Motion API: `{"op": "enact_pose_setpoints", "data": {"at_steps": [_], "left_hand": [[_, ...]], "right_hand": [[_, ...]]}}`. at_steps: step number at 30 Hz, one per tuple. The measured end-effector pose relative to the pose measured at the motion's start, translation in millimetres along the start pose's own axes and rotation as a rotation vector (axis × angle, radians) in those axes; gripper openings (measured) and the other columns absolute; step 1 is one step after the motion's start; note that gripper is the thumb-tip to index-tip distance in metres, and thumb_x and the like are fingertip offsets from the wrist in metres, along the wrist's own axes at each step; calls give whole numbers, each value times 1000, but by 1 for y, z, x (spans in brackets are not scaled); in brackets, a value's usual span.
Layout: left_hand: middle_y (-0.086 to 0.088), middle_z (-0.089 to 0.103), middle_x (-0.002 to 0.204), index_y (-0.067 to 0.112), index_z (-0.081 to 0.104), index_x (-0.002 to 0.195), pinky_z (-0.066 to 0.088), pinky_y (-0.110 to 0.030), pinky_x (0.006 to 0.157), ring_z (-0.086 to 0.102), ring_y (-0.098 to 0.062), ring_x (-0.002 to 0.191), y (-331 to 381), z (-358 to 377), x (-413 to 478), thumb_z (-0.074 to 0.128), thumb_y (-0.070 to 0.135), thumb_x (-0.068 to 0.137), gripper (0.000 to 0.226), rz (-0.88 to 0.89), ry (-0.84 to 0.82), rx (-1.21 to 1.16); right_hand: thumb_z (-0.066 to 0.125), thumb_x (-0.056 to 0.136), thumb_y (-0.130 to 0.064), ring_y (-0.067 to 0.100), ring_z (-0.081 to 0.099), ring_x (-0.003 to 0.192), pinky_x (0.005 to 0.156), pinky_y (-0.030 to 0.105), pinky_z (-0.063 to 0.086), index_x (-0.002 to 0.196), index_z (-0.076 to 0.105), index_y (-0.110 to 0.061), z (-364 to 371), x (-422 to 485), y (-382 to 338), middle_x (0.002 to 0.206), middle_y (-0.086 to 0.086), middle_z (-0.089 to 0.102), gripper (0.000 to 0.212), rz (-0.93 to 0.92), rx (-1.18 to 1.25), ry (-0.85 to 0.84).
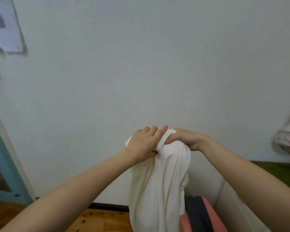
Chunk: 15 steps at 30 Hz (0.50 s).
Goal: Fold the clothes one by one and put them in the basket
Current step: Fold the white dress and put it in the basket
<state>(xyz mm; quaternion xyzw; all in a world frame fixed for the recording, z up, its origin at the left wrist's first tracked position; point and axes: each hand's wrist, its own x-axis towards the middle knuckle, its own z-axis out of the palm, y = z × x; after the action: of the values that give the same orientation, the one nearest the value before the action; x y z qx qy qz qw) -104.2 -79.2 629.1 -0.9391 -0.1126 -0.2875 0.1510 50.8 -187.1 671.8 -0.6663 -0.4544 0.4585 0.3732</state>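
Garment between left hand and right hand, lower end off-frame

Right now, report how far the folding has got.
Done: nothing confirmable; no basket clearly shows. In hand: the left hand and right hand hold the garment up by its bunched top, hanging unfolded. Left: fold it and basket it; the dark and pink cloth below may also need folding.

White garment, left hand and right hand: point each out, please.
white garment point(159, 190), head view, middle of the hanging cloth
left hand point(143, 143), head view, back of the hand
right hand point(185, 138), head view, back of the hand
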Motion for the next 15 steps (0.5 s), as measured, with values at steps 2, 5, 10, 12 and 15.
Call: {"op": "enact_pose_setpoints", "data": {"at_steps": [2, 5, 10, 12, 15], "left_hand": [[2, 60, 98, 26, 39, 131, 46, -32, 59, 60, -25, 83, 2, -5, 6, 68, 40, 74, 66, -75, -101, -112], [5, 61, 98, 26, 49, 118, 48, -33, 67, 61, -21, 88, 4, -16, 18, 59, 42, 81, 41, -148, -286, -178], [7, 64, 91, 28, 56, 96, 50, -32, 70, 61, -18, 84, -6, -24, 38, 69, 34, 70, 30, -288, -701, -361], [5, 64, 93, 27, 57, 94, 52, -31, 73, 62, -18, 87, -12, -26, 42, 73, 29, 67, 31, -337, -796, -496], [4, 66, 104, 27, 59, 106, 53, -32, 80, 63, -19, 95, -17, -38, 47, 77, 22, 68, 42, -392, -895, -615]], "right_hand": [[71, 68, -18, 30, 64, 110, 93, 39, 50, 121, 60, -1, -1, 2, 2, 119, 19, 67, 57, 51, 56, -32], [72, 69, -29, 26, 64, 112, 101, 40, 47, 120, 61, -4, -3, -1, 6, 118, 13, 68, 58, 106, 45, -22], [58, 90, -48, 12, 43, 131, 111, 31, 32, 144, 38, -23, 14, -14, 11, 146, -5, 44, 63, -151, -542, 261], [67, 82, -53, 10, 33, 136, 111, 28, 29, 149, 26, -27, 23, -26, 17, 150, -7, 33, 83, -289, -723, 319], [71, 69, -63, 16, 25, 140, 114, 33, 29, 152, 12, -32, 36, -32, 32, 155, -4, 22, 107, -397, -1078, 361]]}}
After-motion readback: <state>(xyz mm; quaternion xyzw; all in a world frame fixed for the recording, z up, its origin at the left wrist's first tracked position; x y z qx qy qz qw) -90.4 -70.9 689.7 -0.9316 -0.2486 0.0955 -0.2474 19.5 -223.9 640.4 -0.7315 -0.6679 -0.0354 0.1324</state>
